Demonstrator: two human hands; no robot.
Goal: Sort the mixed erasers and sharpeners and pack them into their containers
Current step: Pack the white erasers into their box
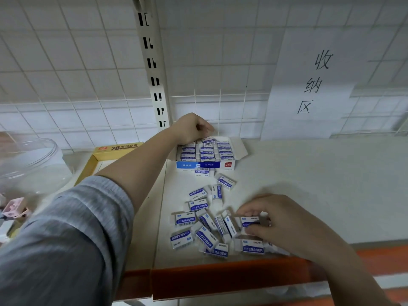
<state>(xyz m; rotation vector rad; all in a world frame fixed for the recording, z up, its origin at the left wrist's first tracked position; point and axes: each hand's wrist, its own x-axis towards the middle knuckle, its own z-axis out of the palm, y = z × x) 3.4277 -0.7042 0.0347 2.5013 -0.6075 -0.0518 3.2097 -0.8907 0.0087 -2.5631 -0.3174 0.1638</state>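
Head view, looking down on a pale shelf [309,173] with an orange front edge. Far left: a clear plastic jar [28,164], blurred, and below it a pink sharpener [14,209] near the frame edge. Next right, an open yellow box [106,157] printed "2B", partly hidden behind the left forearm in a grey sleeve [66,239]. That arm reaches up and across to the back of the shelf; the left hand [192,128] sits at the rear left corner of the blue-and-white eraser box [205,164], fingers curled downward at the top row of packed erasers [206,151]; whether it pinches one I cannot tell, as the fingertips are hidden. Box is open, its flap folded out to the right, filled with rows of erasers in blue "ERASER" sleeves. In front of the box, a loose scatter of the same erasers [198,205] lies flat on the shelf, some overlapping, at mixed angles. Right of centre, the right hand [280,221] rests at the near right edge of the scatter, thumb and fingers pinching one eraser [250,221]. Hands well apart. Far right, on the wire grid backing [66,62], a paper sign [313,82] with three handwritten characters.
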